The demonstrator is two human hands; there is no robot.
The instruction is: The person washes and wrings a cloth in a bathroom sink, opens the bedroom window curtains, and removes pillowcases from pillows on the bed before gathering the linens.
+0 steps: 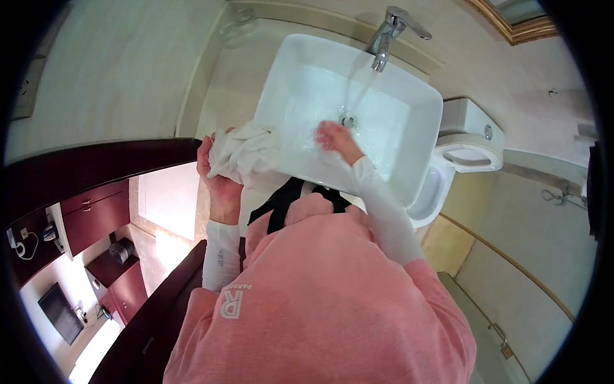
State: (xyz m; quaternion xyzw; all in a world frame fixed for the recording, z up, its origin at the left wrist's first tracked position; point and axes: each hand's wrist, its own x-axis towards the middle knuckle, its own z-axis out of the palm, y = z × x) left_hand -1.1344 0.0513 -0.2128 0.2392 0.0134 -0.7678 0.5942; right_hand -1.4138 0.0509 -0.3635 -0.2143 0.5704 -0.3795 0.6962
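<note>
My left hand (219,187) is closed on a crumpled white cloth (246,153), held at the left rim of the white rectangular sink (299,96). Part of the cloth hangs over the sink's edge. Inside the basin, my right hand (336,139) is just below the round drain (347,120). Motion blurs its fingers, and I cannot make out anything in them. A chrome faucet (385,41) stands at the back of the sink, with a faint stream of water below its spout. Water wets the basin floor.
A pale counter (233,83) runs along the sink's left side, with clear glass-like items (240,24) in its far corner. A toilet (470,150) stands to the right. At left, a dark door frame (109,153) borders another room with red cabinets (96,214).
</note>
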